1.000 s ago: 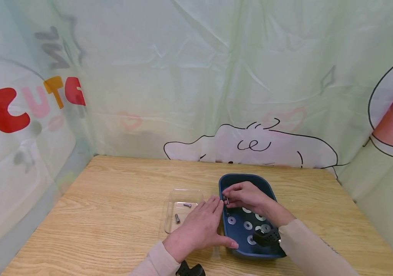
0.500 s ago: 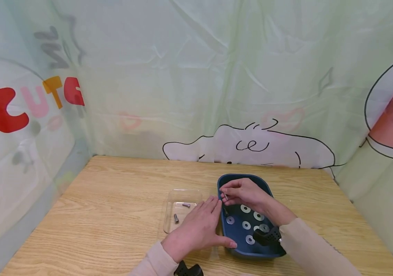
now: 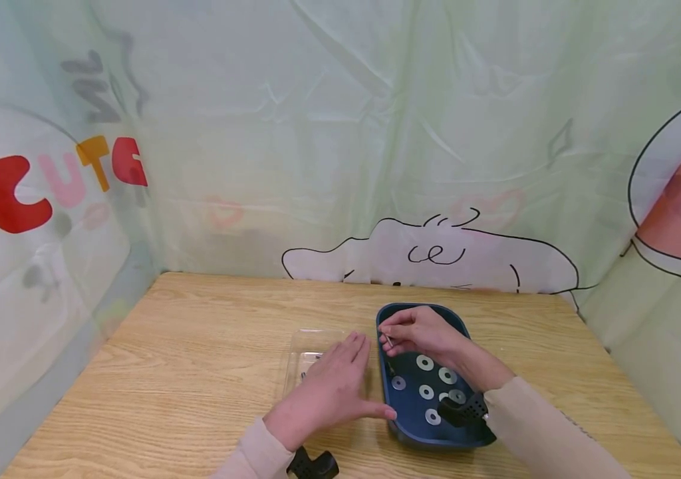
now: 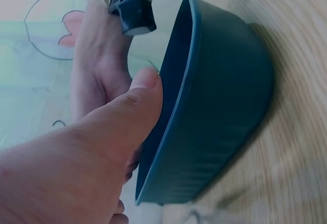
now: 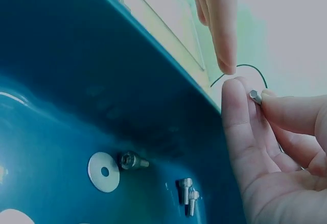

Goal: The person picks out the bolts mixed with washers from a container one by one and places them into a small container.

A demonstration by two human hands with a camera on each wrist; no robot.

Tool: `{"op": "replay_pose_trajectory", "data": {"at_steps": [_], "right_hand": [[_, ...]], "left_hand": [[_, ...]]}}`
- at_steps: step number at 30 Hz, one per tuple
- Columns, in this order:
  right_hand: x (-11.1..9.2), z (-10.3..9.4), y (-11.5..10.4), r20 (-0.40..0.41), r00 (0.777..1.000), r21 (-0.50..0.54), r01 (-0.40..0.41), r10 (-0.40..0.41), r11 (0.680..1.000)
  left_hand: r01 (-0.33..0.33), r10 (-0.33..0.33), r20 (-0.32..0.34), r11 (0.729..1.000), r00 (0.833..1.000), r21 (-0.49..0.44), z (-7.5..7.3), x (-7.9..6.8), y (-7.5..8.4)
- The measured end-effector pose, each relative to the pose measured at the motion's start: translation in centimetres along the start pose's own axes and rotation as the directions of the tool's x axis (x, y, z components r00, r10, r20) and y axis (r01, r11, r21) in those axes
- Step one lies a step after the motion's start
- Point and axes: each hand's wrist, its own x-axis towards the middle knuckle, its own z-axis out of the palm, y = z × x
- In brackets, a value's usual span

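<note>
My right hand (image 3: 427,338) is over the far left part of a dark blue plastic bin (image 3: 415,442). Between thumb and fingers it pinches a small metal screw (image 5: 255,97), whose end shows in the right wrist view. Flat washers (image 3: 426,392) lie on the bin's floor. Socket-head screws (image 5: 134,160) rest in there too, by the wall. My left hand (image 3: 331,396), fingers straight and thumb spread, hovers over a clear plastic tray (image 3: 301,341) left of the bin and holds nothing. It largely hides the tray and the screws in it.
Both containers stand on a wooden table (image 3: 185,372). A printed curtain (image 3: 227,133) hangs behind the table's back edge and along its sides. Each wrist carries a black camera mount (image 3: 463,410).
My left hand has shifted left, off the bin's edge and over the clear tray, covering more of its screws. The right hand has risen slightly toward the bin's left rim, still pinching the screw.
</note>
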Motion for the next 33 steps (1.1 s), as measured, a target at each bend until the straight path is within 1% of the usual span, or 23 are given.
{"op": "replay_pose_trajectory", "data": {"at_steps": [3, 10, 19, 24, 33], "right_hand": [[0.0, 0.3, -0.3, 0.011, 1.000, -0.009, 0.013, -0.013, 1.000], [0.4, 1.3, -0.8, 0.040, 0.999, -0.032, 0.030, -0.029, 0.999], [0.9, 2.5, -1.0, 0.070, 0.996, 0.000, 0.047, -0.047, 0.999], [1.2, 3.0, -1.1, 0.087, 0.995, 0.011, 0.047, -0.048, 0.999], [2.0, 4.3, -1.5, 0.118, 0.991, -0.013, 0.058, -0.056, 0.998]], "left_hand": [[0.014, -0.014, -0.006, 1.000, 1.000, 0.002, -0.2, -0.4, -0.7], [0.074, -0.074, -0.006, 0.997, 0.997, -0.003, -0.7, -1.1, -2.3], [0.096, -0.097, -0.053, 0.995, 0.994, -0.025, -1.2, -2.2, -4.0], [0.123, -0.125, -0.050, 0.991, 0.991, -0.047, -1.3, -2.7, -4.9], [0.133, -0.137, -0.075, 0.990, 0.988, -0.055, -1.1, -3.9, -6.5]]}}
